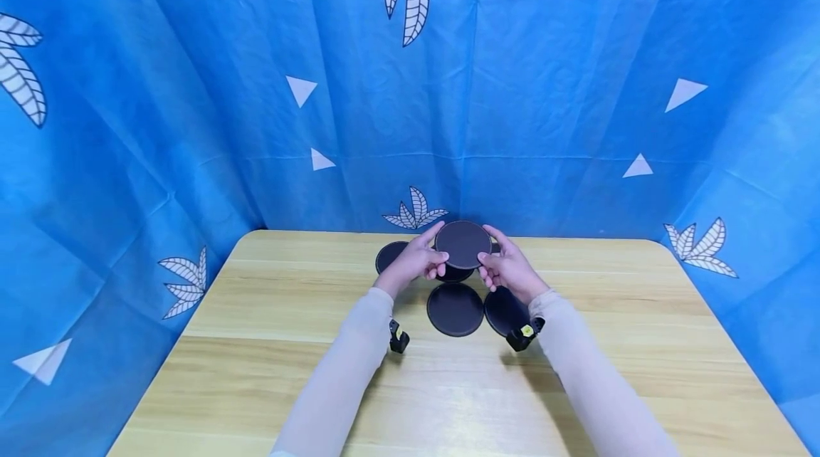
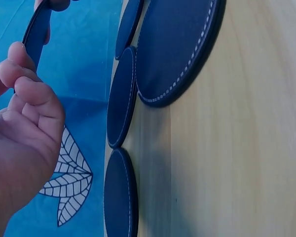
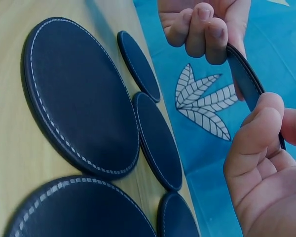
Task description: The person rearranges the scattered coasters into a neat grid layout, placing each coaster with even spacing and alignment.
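Observation:
Both hands hold up one round dark leather coaster (image 1: 463,245) above the far side of the table, one at each side of its rim. The left hand (image 1: 415,259) pinches its left edge between thumb and fingers. At the opposite edge, the right hand (image 1: 512,272) has its thumb on the near face and fingers behind. From the right wrist view the held coaster (image 3: 244,76) appears nearly edge-on, raised off the tabletop. Below lie several matching coasters with pale stitching, among them a front one (image 1: 455,310) and one by the right wrist (image 1: 506,311).
At the back left lies another coaster (image 1: 391,255), partly behind the left hand. A back middle coaster (image 1: 455,275) is mostly covered by the held one. The wooden table (image 1: 288,314) ends against a blue patterned cloth (image 1: 544,87). Small black devices sit on both wrists.

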The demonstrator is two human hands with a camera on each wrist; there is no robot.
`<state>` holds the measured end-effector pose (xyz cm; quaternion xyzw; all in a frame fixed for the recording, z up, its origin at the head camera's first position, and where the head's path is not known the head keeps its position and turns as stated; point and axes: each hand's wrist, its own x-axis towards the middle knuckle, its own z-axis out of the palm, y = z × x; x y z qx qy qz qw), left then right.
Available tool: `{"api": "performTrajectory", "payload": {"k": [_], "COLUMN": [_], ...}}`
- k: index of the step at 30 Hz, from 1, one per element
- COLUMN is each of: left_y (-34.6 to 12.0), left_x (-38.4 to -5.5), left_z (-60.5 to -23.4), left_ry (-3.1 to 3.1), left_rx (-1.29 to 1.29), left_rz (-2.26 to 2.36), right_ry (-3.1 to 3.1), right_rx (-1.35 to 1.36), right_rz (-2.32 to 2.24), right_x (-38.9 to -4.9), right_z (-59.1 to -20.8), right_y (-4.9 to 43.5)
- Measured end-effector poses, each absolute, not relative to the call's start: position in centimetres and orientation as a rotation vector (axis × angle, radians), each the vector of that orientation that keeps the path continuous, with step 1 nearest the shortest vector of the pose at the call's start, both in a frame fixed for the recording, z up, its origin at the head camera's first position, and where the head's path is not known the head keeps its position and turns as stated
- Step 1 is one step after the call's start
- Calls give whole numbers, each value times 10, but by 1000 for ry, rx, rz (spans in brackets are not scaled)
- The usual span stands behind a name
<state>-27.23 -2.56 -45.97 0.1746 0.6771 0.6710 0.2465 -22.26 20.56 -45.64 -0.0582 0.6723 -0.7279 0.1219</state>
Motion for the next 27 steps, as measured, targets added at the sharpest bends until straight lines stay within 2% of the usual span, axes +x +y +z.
{"api": "performTrajectory", "payload": {"k": [27], "left_y": [-83], "left_x": [-261], "left_z": [-471], "left_ry": [1920], "left_rx": [441], "left_rz": [1801], "right_ry": [2056], "right_rx": [-173], "right_rz": [-2028], "right_x": [-216], "right_z": [-471], "right_y": [151]}}
